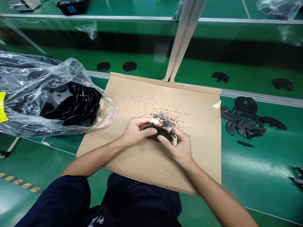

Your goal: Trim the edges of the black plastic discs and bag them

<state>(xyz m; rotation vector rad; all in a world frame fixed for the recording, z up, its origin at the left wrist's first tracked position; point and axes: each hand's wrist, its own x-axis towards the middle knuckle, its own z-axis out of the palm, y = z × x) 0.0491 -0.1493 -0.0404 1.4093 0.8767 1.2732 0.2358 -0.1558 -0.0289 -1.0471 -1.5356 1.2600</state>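
Note:
My left hand [136, 129] and my right hand [178, 146] meet over a sheet of brown cardboard [132, 94], both closed on one flat black plastic disc [158, 132] held between them. The left fingers, one wrapped in pale tape, curl over the disc's far edge. Besides pinching the disc's near edge, the right hand grips a small tool [174, 136] with a pale handle against it. Just beyond the hands a scatter of tiny dark shavings [163, 118] lies on the cardboard.
A clear plastic bag [35, 91] full of black discs lies at the left. Several loose black pieces [246, 121] sit on the green table at the right. A metal post [182, 41] rises behind the cardboard, with a green conveyor belt [151, 53] carrying more discs.

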